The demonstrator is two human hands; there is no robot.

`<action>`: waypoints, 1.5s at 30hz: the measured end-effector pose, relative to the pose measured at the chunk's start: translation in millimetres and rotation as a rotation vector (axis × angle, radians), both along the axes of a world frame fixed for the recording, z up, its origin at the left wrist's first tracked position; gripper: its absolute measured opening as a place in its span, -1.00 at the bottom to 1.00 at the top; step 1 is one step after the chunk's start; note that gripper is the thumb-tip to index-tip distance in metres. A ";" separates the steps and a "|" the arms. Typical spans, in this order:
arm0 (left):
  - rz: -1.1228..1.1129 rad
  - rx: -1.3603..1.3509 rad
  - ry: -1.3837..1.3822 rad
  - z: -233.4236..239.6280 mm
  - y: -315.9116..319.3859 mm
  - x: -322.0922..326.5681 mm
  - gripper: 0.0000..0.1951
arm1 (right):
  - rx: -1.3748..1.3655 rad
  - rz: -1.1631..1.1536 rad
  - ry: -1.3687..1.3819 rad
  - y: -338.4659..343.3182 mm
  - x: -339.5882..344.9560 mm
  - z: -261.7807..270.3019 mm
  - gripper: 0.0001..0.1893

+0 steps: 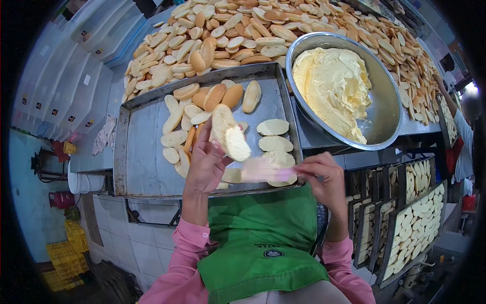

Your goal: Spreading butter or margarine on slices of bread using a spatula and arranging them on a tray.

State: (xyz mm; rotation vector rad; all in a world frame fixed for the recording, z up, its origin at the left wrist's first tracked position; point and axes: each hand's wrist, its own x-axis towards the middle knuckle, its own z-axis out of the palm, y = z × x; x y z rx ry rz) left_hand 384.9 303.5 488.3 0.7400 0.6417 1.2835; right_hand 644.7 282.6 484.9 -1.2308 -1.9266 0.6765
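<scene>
My left hand [205, 167] holds up an oval bread slice [221, 121] over the metal tray [144, 125]. Pale cream [238, 144] covers the lower right part of that slice. Between the fingers of my right hand [324, 176] is a pink spatula [265, 171], blurred, its blade just below the slice. Cream-topped bread pieces [276, 143] lie in a column along the tray's right side, the lowest partly behind the spatula. Loose bread pieces [214, 97], some crust up, are heaped in the tray's middle, partly hidden by my left hand.
A steel bowl [385, 110] of cream [326, 87] stands right of the tray. Behind spreads a large bread pile [235, 34]. Upright trays of bread [415, 228] stand at lower right, plastic bins [64, 79] at left. Another person's sleeve [464, 140] shows at far right.
</scene>
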 end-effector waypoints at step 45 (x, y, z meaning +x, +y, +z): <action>0.164 -0.133 -0.004 -12.0 2.3 -25.8 -0.36 | 0.005 -0.208 -0.083 -4.3 -15.9 -19.5 -0.77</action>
